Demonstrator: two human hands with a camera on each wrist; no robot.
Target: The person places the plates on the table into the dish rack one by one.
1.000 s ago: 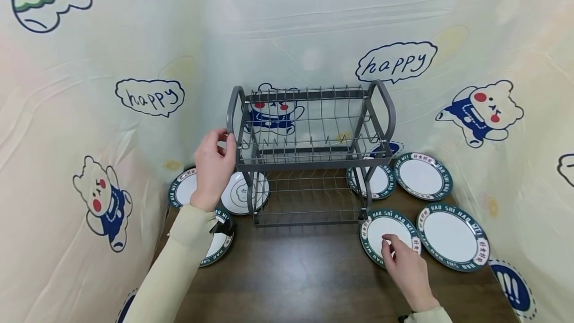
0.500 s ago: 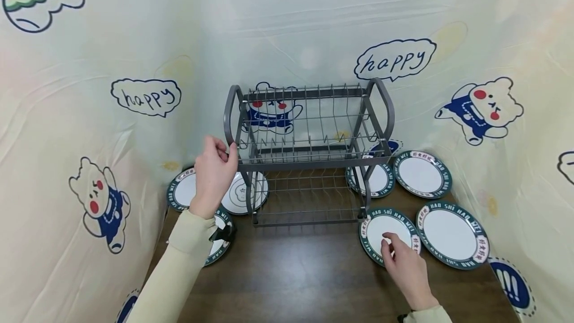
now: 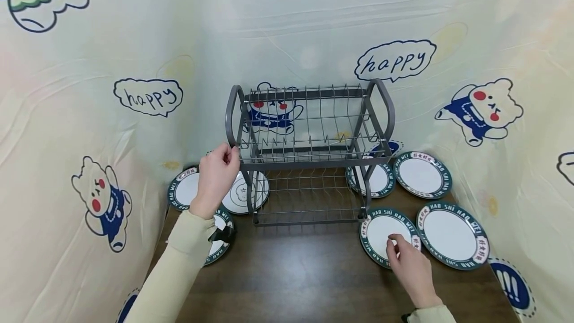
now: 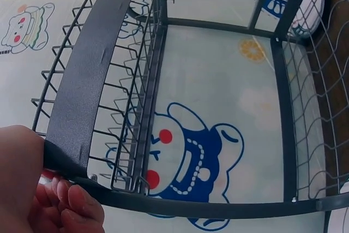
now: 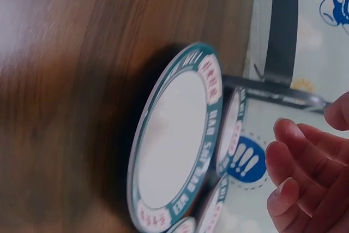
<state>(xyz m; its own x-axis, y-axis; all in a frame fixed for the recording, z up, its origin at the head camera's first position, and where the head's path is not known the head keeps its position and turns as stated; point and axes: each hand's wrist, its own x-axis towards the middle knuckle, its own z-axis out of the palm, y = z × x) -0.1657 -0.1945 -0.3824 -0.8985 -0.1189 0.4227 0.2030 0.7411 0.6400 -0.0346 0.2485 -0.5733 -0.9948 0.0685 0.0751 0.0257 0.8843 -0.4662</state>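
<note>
Grasping the rack (image 3: 314, 164), the left hand (image 3: 216, 178) apparently steadies it; the right hand (image 3: 413, 273), grip loose and empty, hovers above a plate (image 3: 378, 229).

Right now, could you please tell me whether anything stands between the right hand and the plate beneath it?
Nothing visible does: the right hand hovers above the plate, with only open air between them in the right wrist view.
</note>
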